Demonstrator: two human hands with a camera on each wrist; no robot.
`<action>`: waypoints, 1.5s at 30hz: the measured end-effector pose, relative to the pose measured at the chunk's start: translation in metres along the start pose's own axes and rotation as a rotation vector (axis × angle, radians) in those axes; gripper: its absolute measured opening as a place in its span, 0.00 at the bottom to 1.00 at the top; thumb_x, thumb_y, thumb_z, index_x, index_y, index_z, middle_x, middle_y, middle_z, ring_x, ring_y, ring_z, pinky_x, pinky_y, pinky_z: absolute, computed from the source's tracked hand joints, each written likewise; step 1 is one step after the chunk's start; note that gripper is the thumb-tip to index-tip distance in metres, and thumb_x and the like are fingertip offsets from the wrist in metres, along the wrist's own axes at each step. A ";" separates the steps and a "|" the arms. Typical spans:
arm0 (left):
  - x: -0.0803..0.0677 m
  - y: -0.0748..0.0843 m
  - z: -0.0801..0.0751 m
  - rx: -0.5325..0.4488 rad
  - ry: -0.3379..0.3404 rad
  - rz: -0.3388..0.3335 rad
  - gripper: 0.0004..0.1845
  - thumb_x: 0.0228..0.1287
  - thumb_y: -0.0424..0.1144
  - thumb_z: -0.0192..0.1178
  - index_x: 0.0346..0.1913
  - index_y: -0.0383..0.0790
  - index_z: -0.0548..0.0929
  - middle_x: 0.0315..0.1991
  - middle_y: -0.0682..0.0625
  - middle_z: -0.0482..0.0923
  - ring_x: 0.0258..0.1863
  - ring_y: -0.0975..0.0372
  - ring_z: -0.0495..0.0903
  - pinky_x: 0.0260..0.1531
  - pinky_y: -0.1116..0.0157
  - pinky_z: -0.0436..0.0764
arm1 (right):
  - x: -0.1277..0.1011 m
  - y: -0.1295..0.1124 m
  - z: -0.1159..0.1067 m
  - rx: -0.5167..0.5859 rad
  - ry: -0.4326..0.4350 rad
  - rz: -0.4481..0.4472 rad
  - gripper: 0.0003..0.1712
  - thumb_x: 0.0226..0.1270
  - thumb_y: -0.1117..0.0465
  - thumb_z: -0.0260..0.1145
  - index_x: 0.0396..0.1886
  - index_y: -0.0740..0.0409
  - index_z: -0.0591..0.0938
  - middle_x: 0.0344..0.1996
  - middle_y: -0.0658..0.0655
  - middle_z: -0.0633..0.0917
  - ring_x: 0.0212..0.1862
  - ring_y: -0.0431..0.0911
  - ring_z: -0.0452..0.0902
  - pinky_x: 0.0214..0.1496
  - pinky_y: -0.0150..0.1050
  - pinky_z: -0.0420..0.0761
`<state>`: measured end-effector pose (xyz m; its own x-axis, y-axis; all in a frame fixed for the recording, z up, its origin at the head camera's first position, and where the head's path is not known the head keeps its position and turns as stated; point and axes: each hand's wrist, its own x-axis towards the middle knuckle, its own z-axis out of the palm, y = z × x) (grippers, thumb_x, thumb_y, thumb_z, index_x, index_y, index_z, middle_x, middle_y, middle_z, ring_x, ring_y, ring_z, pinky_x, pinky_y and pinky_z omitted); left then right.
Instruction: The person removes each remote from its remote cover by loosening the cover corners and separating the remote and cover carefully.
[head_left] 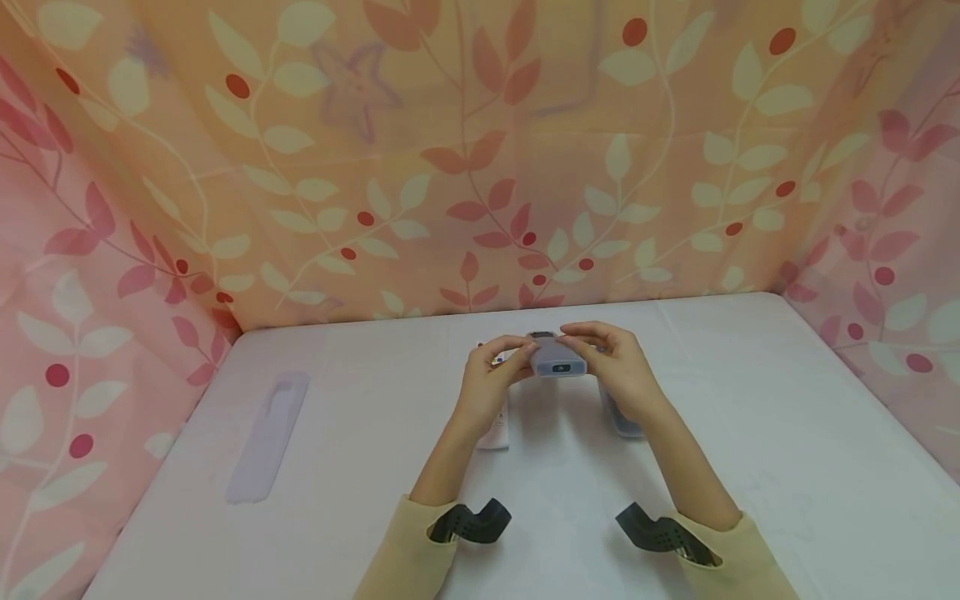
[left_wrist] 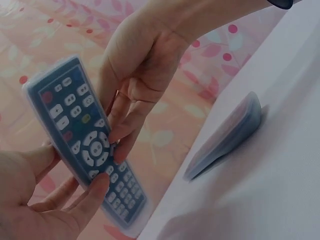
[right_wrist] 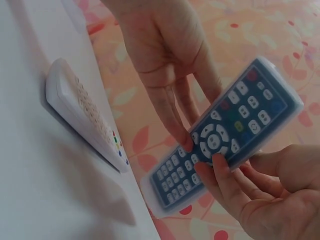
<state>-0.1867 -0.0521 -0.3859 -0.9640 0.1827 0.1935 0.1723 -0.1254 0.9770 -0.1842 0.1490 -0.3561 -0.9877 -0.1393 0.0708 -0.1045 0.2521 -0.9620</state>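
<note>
A dark blue remote control (head_left: 558,358) in a translucent sleeve is held above the table between both hands. Its keypad, with white buttons, shows in the left wrist view. My left hand (head_left: 483,387) grips one long side, fingertips over the button face. From the opposite side my right hand (head_left: 626,375) pinches it, fingers also on the buttons. Below the left hand lies a white remote control (right_wrist: 82,107) with a few coloured buttons, partly hidden in the head view. Under the right hand lies another remote-like item (left_wrist: 230,132), greyish blue, its face not visible.
A flat, translucent lilac sleeve (head_left: 270,437) lies at the left of the white-covered table (head_left: 555,533). Patterned cloth (head_left: 480,167) hangs along the back and both sides. A dark wrist camera (head_left: 472,523) sticks out of each beige sleeve.
</note>
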 end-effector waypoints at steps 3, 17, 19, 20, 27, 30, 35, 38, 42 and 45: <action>0.000 0.000 0.000 0.017 0.005 -0.004 0.12 0.76 0.30 0.62 0.52 0.22 0.85 0.55 0.37 0.83 0.42 0.63 0.88 0.53 0.61 0.88 | 0.000 0.001 -0.001 -0.009 -0.006 -0.002 0.22 0.81 0.62 0.63 0.68 0.69 0.79 0.60 0.67 0.85 0.58 0.44 0.80 0.55 0.32 0.80; -0.002 0.000 -0.003 0.068 -0.008 -0.019 0.17 0.69 0.27 0.68 0.60 0.27 0.85 0.64 0.38 0.80 0.51 0.51 0.89 0.58 0.56 0.86 | -0.001 0.000 0.000 0.038 -0.029 -0.015 0.32 0.74 0.71 0.68 0.74 0.72 0.71 0.66 0.75 0.79 0.47 0.38 0.86 0.50 0.30 0.87; -0.002 0.001 -0.003 0.059 -0.007 -0.030 0.19 0.69 0.26 0.68 0.61 0.27 0.84 0.66 0.38 0.79 0.53 0.50 0.89 0.58 0.57 0.86 | 0.000 0.001 0.000 0.033 -0.025 -0.009 0.33 0.74 0.71 0.68 0.75 0.72 0.71 0.67 0.75 0.78 0.48 0.41 0.86 0.50 0.31 0.88; -0.002 0.001 -0.002 0.055 -0.006 -0.037 0.19 0.68 0.26 0.69 0.61 0.28 0.84 0.67 0.38 0.79 0.53 0.50 0.89 0.58 0.58 0.86 | 0.000 0.001 0.000 0.031 -0.024 -0.006 0.33 0.73 0.71 0.68 0.75 0.72 0.70 0.68 0.75 0.78 0.49 0.43 0.87 0.50 0.32 0.88; -0.002 0.002 -0.003 0.048 0.007 -0.079 0.25 0.65 0.24 0.70 0.66 0.29 0.81 0.74 0.38 0.70 0.56 0.47 0.88 0.55 0.61 0.85 | 0.001 0.001 0.001 0.027 -0.034 0.013 0.37 0.72 0.72 0.69 0.78 0.72 0.67 0.70 0.75 0.76 0.55 0.57 0.86 0.54 0.33 0.87; -0.001 0.002 -0.003 0.041 0.010 -0.084 0.29 0.64 0.23 0.70 0.68 0.29 0.79 0.74 0.37 0.69 0.59 0.43 0.86 0.56 0.60 0.86 | 0.001 0.001 0.000 0.027 -0.045 0.019 0.38 0.72 0.72 0.69 0.78 0.71 0.66 0.70 0.76 0.75 0.58 0.64 0.85 0.57 0.35 0.86; -0.001 0.003 -0.004 0.023 0.003 -0.092 0.34 0.64 0.21 0.69 0.73 0.31 0.75 0.69 0.34 0.72 0.60 0.42 0.84 0.58 0.59 0.86 | 0.002 0.004 0.000 0.037 -0.071 0.016 0.38 0.72 0.72 0.68 0.78 0.72 0.65 0.70 0.77 0.75 0.61 0.68 0.83 0.60 0.40 0.86; -0.001 0.004 -0.004 0.020 -0.004 -0.090 0.36 0.63 0.20 0.69 0.75 0.33 0.73 0.67 0.32 0.73 0.61 0.42 0.84 0.57 0.57 0.86 | 0.002 0.005 0.000 0.033 -0.081 0.013 0.38 0.72 0.73 0.68 0.78 0.72 0.65 0.69 0.78 0.75 0.61 0.68 0.82 0.60 0.40 0.86; -0.001 0.003 -0.004 0.019 -0.001 -0.095 0.40 0.61 0.20 0.69 0.77 0.36 0.71 0.66 0.31 0.73 0.59 0.41 0.85 0.56 0.56 0.87 | 0.003 0.005 0.000 0.029 -0.088 0.011 0.38 0.71 0.74 0.68 0.79 0.71 0.66 0.69 0.78 0.75 0.60 0.66 0.84 0.58 0.38 0.87; -0.001 0.002 -0.004 0.031 0.011 -0.098 0.41 0.60 0.20 0.70 0.78 0.38 0.71 0.65 0.31 0.75 0.57 0.42 0.87 0.54 0.56 0.88 | 0.003 0.005 0.001 0.037 -0.091 0.013 0.39 0.71 0.75 0.68 0.79 0.71 0.65 0.68 0.78 0.75 0.58 0.64 0.86 0.56 0.37 0.88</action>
<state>-0.1865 -0.0568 -0.3842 -0.9787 0.1814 0.0957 0.0829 -0.0771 0.9936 -0.1877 0.1492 -0.3608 -0.9741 -0.2231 0.0356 -0.0856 0.2190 -0.9720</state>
